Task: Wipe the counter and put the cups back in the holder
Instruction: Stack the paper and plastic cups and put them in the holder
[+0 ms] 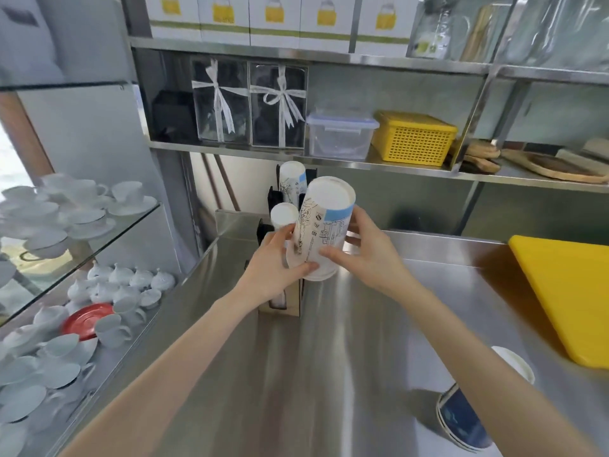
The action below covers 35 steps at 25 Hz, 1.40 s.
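No legible text, brand name or number appears anywhere in the view. The stack of white paper cups with a pale blue band (pixel 321 232) carries black line drawings and several small round symbols, all too small and blurred to read. The row of white cardboard boxes with a green stripe (pixel 275 19) on the top shelf shows only a yellow pictogram on each face, with no readable lettering. The stack of dark blue paper cups (pixel 464 420) lying on the table shows a faint, unreadable print.
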Available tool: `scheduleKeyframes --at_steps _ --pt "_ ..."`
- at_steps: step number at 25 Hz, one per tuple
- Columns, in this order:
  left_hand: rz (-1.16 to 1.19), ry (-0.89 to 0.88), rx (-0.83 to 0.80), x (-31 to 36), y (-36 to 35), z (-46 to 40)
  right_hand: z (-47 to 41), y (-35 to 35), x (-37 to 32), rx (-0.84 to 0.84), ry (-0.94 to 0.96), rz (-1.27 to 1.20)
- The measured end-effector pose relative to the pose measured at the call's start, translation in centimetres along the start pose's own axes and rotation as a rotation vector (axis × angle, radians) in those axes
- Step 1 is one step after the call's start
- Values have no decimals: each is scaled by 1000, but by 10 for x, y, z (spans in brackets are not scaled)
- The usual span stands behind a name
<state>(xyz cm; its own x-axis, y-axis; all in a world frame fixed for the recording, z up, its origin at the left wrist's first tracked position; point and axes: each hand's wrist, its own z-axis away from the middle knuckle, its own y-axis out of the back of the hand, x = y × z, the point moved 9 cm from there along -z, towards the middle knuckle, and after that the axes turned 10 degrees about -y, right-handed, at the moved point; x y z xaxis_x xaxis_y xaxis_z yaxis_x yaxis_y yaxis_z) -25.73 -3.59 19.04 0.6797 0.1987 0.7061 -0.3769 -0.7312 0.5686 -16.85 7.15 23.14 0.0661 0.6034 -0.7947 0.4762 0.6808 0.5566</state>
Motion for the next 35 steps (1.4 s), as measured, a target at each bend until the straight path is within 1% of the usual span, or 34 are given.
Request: scheduleKeyframes --at_steps 5,10,13,16,21,26,30,35 --pt "5 -96 -3 14 32 -47 -39 19 -44 102 117 68" --pt "-8 -175 25 19 63 -97 -85 32 -70 114 142 79" --pt "-13 -177 29 10 72 -125 -113 33 -79 123 132 116" --pt "-35 -132 24 -12 76 -155 -148 26 -83 128 147 208" --pt "4 -53 -12 -49 67 -197 -208 9 -68 108 130 272" --pt "-20 -25 -85 -86 45 -225 -247 -10 -31 70 84 241" --pt "-56 -4 -143 -111 27 -229 -261 -31 7 30 39 214" --pt "-68 -24 -134 -122 20 -225 -261 -57 39 -51 -4 277"
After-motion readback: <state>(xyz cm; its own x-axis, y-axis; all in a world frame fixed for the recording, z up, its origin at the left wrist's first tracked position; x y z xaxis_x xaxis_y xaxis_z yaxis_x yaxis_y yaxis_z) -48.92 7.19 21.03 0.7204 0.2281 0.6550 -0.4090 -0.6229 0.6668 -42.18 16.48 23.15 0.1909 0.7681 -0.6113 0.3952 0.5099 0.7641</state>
